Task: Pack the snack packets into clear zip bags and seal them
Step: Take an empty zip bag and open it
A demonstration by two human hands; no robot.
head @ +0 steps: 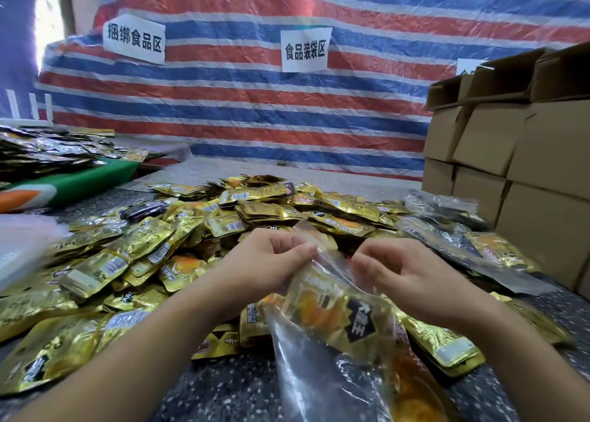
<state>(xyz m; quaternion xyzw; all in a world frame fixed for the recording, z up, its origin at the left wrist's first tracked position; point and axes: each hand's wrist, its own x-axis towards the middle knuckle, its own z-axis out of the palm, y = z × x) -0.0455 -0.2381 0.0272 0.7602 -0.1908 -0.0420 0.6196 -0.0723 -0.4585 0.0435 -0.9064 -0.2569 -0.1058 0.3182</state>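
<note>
- My left hand (pixel 271 259) and right hand (pixel 402 268) pinch the zip bag (pixel 332 322) mouth, apparently unsealed.
- Film's thin, slippery; packets (pixel 360 322) light: hold the stiffer zip strip.

Only one view, from a wide-angle camera worn on the head. Looked forward and down across the dark speckled counter (pixel 230 386), close above the left hand (pixel 271 262) and right hand (pixel 402 271), both forearms entering from the bottom edge. Faced the counter's far edge and the striped tarp wall (pixel 287 112) behind it. Straight lines bowed toward the frame's corners. No second view for overlap.
</note>
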